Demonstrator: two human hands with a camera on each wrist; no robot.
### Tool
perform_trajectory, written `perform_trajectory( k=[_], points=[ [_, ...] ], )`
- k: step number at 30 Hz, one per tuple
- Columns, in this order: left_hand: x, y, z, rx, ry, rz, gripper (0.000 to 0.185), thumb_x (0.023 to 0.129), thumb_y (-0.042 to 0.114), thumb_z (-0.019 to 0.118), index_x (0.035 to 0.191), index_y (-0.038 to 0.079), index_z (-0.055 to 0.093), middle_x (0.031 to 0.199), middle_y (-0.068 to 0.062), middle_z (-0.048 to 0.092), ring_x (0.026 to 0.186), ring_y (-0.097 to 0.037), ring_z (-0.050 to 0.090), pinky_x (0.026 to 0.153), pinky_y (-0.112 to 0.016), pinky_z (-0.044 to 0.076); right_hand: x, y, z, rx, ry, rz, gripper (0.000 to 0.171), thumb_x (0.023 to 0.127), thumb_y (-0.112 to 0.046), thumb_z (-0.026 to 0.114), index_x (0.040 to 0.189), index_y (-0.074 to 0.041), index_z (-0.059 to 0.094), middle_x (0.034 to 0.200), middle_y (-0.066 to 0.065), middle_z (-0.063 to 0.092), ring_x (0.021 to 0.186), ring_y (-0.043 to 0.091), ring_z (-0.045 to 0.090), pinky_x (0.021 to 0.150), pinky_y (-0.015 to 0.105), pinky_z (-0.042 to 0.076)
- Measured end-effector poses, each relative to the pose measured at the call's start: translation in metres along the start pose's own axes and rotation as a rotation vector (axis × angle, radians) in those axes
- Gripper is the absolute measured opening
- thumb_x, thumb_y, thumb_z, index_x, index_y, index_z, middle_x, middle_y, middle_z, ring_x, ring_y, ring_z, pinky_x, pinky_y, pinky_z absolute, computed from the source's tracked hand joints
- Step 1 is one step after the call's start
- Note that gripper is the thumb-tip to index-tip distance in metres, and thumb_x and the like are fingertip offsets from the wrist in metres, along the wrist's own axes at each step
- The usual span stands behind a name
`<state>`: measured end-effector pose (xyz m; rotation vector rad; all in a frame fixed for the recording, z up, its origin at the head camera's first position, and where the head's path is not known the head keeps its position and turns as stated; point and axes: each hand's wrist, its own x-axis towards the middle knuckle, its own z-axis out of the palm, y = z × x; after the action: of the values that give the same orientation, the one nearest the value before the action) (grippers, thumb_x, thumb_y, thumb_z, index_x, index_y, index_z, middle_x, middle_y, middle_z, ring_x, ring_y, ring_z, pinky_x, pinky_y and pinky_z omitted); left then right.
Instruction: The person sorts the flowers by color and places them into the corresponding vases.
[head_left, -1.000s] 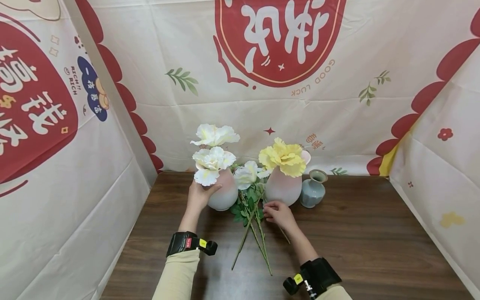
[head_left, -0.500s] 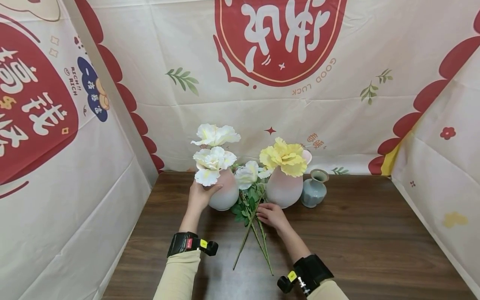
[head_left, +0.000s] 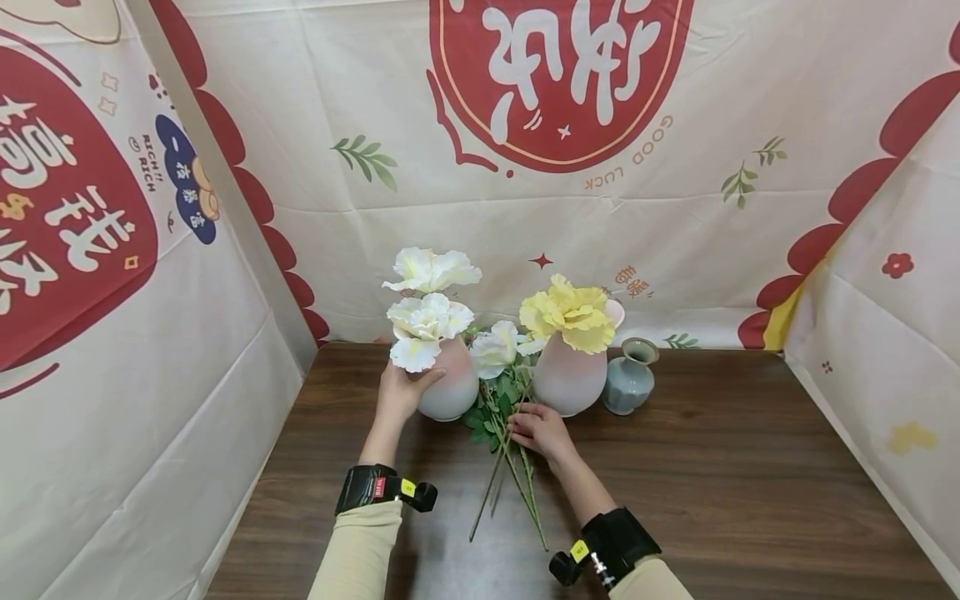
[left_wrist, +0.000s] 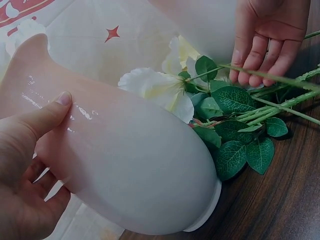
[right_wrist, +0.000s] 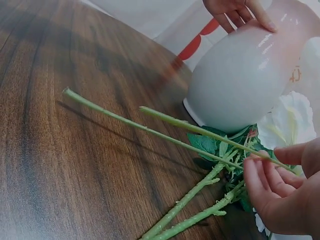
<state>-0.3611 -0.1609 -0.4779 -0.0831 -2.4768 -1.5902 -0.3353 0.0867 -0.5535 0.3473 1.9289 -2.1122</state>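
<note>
Moved: the right hand (head_left: 542,432) has slid left since a second ago, from beside the stems onto them.
Right fingers (right_wrist: 262,182): curled, pinching a thin green stem (right_wrist: 165,134) and lifting it off the tabletop (head_left: 712,467).
Left hand (head_left: 399,392): unmoved, fingers wrapped round the left pink vase (head_left: 450,387).
Meaning: one flower looks picked out.
Vases: three, two pink, one small blue (head_left: 628,377).
Flowers: two white in the left vase, one yellow (head_left: 567,313), one white (head_left: 495,348) lying down.
Loose stems: about four.
</note>
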Motion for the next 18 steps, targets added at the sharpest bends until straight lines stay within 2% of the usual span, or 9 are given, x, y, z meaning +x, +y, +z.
perform_trajectory(
  k=[6, 18],
  points=[
    [0.0004, -0.0009, 0.0006, 0.002, 0.003, 0.0, 0.078, 0.078, 0.033, 0.077, 0.141, 0.011, 0.036, 0.14, -0.011, 0.046, 0.129, -0.027, 0.044, 0.105, -0.046, 0.039, 0.0015, -0.0002, 0.0021, 0.052, 0.044, -0.011, 0.036, 0.093, 0.0, 0.054, 0.128, 0.007, 0.049, 0.106, 0.025, 0.062, 0.077, 0.015, 0.067, 0.071, 0.027, 0.057],
    [0.0008, -0.0016, 0.0015, -0.009, 0.009, 0.007, 0.078, 0.078, 0.032, 0.077, 0.141, 0.01, 0.037, 0.141, -0.012, 0.046, 0.13, -0.027, 0.043, 0.106, -0.045, 0.038, -0.0043, -0.0042, 0.0039, 0.03, 0.041, -0.073, 0.031, 0.092, -0.001, 0.057, 0.122, 0.004, 0.053, 0.098, 0.019, 0.064, 0.081, 0.021, 0.068, 0.072, 0.032, 0.058]
  ],
)
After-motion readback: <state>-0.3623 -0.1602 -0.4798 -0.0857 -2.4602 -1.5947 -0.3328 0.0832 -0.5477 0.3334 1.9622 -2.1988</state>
